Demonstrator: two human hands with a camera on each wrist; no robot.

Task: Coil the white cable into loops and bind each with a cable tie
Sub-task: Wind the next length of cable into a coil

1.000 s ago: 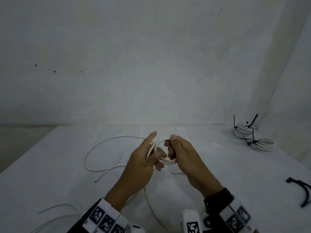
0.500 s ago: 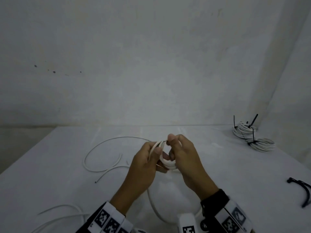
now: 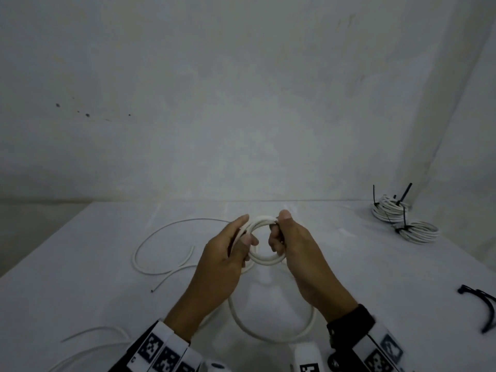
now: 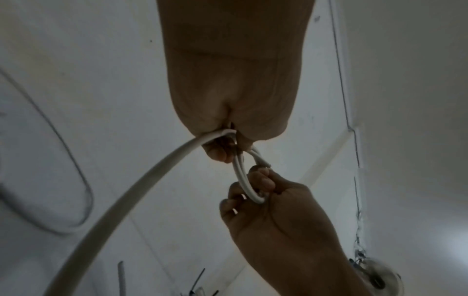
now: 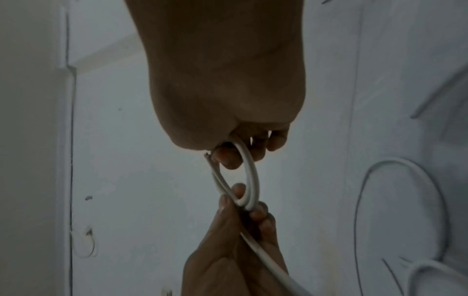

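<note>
A small coil of white cable point(image 3: 264, 260) is held upright above the table between both hands. My left hand point(image 3: 236, 237) grips its left side, fingers curled round the strands point(image 4: 239, 170). My right hand point(image 3: 279, 232) pinches its right side, thumb on top near the cut end point(image 5: 209, 158). From the coil point(image 5: 249, 180) the loose cable point(image 3: 271, 335) hangs down in a wide loop onto the table and runs off to the lower left point(image 4: 142, 190).
More white cable point(image 3: 150, 264) curls on the table at left. Two tied white coils point(image 3: 402, 220) with black ties lie at the back right by the wall. Loose black cable ties point(image 3: 483, 307) lie at the right edge.
The hands have drawn slightly apart and the coil has opened into a rounder ring. The left forefinger has come down onto the coil, and the slack loop below has widened.
</note>
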